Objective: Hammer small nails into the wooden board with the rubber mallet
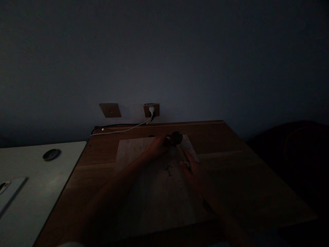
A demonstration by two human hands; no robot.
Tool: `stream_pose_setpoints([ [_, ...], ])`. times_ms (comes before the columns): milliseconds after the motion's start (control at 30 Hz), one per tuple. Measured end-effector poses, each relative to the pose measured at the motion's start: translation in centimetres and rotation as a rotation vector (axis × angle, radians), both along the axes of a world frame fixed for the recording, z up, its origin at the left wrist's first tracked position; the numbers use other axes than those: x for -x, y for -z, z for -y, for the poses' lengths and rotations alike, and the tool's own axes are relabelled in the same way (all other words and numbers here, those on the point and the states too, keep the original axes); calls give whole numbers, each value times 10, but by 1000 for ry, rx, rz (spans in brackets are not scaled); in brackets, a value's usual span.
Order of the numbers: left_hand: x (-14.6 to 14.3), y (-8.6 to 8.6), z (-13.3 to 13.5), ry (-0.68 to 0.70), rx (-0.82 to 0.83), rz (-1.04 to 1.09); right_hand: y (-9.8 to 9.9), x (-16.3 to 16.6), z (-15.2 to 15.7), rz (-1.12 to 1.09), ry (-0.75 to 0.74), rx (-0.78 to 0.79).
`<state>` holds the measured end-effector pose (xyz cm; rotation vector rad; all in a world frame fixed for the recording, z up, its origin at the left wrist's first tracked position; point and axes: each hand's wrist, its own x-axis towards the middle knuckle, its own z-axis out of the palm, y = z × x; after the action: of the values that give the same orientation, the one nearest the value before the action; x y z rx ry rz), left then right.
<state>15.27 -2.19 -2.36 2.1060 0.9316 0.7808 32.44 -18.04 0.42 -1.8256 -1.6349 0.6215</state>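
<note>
The right grip [193,168] is closed around the pale handle of a hammer [176,138], whose dark, rounded head points away toward the far part of the board. The left grip [158,145] sits just left of that head, fingers bent inward; the light there is too poor to tell whether it is clenched on something or merely resting. Both forearms reach in from the near side, the left one crossing the board at a slant.

Between the arms, nearer than the hammer's head, a small cluster of metal fasteners [167,167] lies loose on the board. The board [154,209] is pale, flat and roughly rectangular, and rests on a brown wooden worktop [231,178] with visible grain and plank lines. The worktop's far edge runs along the wall.

At its far left corner, a white cable [123,130] trails across the wood and rises to a white plug [151,110] in a wall socket [147,110]. Left of the socket is a second wall plate [110,110]. Farther left stands a white table [38,185] bearing a dark round object [51,154]. The plain wall [164,58] fills the far side, and the whole room is dim, darkest at the right.
</note>
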Motion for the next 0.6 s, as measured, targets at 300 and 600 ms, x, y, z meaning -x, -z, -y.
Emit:
stream_pose_setpoints([
  [300,-1,-3,-1,-8,7,-17,-1,-1,4,-19,2,2],
  [600,19,-44,51,364,-465,-551,18,-25,44,-92,117,33],
])
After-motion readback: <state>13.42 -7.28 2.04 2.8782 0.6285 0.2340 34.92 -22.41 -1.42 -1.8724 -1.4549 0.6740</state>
